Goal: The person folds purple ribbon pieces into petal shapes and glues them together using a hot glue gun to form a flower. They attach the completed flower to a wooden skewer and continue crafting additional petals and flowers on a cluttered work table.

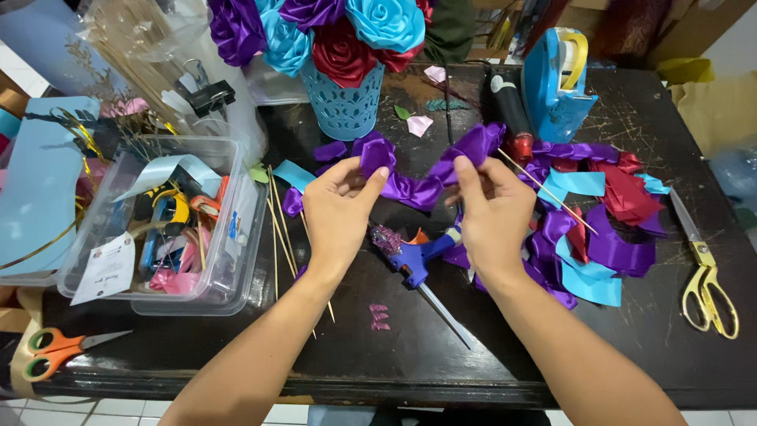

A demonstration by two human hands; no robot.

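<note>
A purple satin ribbon (418, 189) stretches between both hands above the dark table (505, 355). My left hand (339, 209) pinches a folded, rolled end of the ribbon at its fingertips. My right hand (493, 213) grips the ribbon further along, together with a thin wooden skewer (544, 189) that sticks out to the right. Under the hands lies a blue glue gun (418, 256) with a glittery purple glue stick.
A turquoise basket (343, 106) of ribbon roses stands at the back. Cut ribbon pieces (599, 229) lie right, with gold scissors (706, 284) and a blue tape dispenser (556, 79). A clear supply box (225, 268), loose skewers (280, 229) and orange scissors (55, 351) sit left.
</note>
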